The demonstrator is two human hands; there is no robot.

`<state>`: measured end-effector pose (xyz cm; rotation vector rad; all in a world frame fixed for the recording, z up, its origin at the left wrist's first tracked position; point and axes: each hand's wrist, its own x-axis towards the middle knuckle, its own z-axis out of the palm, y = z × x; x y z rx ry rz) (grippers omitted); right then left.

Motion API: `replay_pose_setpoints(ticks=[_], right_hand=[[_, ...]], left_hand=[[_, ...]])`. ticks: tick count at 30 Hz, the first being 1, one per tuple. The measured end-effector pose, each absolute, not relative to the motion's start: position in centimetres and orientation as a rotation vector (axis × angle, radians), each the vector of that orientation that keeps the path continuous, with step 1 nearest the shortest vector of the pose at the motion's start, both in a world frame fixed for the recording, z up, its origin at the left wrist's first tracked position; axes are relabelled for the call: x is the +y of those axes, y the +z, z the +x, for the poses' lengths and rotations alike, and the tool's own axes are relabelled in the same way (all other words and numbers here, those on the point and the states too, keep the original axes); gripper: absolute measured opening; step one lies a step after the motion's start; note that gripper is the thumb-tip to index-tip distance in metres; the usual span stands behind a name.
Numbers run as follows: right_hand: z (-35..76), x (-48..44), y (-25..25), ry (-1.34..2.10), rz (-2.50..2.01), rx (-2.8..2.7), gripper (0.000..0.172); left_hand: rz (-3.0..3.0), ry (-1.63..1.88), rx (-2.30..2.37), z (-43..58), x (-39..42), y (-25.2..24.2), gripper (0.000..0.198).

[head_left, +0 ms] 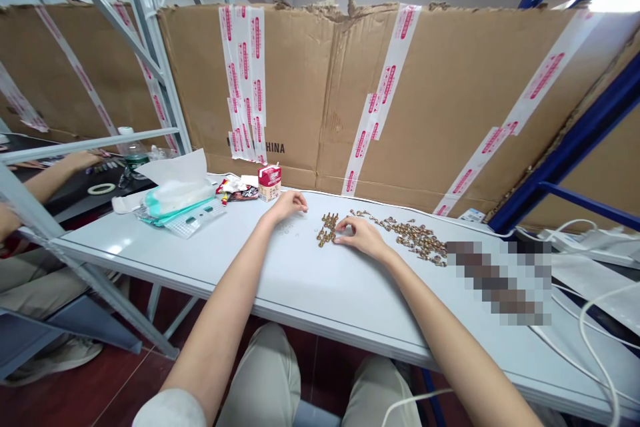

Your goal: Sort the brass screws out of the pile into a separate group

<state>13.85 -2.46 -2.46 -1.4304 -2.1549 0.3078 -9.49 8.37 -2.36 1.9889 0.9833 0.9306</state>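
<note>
Resting beside a small cluster of brass-coloured metal pieces (327, 229) on the pale grey table (300, 273), the right hand (361, 235) curves its fingers narrowly; the left hand (290, 207) bunches its own — any grip cannot be told. Work looks partway — cluster set apart, larger brass-coloured spread (417, 235) remaining rightward.

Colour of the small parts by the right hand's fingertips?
Small parts: brassy gold-brown, best seen in the head view.

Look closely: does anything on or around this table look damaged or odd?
Yes. The cardboard wall behind the table has a torn, ragged top edge, shreds sticking up near the middle. A pixelated patch also hides part of the table's right side.
</note>
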Motion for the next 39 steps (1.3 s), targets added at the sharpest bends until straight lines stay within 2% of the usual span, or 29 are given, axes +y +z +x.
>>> replay_pose_setpoints(ticks=[9,15,19,23,27,39], right_hand=[[12.9,-2.7,-3.7,0.297,-1.396,-2.012,0.015],[13.5,1.6,-1.8,0.567,-1.319,-1.607,0.018],[12.7,4.1,-1.1,0.405,-1.338,-1.473,0.021],[12.0,4.5,-2.7,0.357,-1.223,-1.273,0.029],[12.3,4.2,-3.8,0.439,-1.162,-1.278,0.026],[11.4,2.9,-2.2,0.611,-1.098,-1.187,0.032]], left_hand=[[1.913,1.134,0.893,-7.3,7.8,-3.0,0.021],[1.587,1.146,0.826,-5.7,8.9,-3.0,0.024],[1.542,1.194,0.804,-3.9,9.5,-2.7,0.031],[1.437,1.221,0.758,-3.1,9.9,-3.5,0.035],[1.433,1.209,0.767,-3.0,10.0,-4.1,0.035],[1.458,1.247,0.681,-1.1,8.2,-3.0,0.035]])
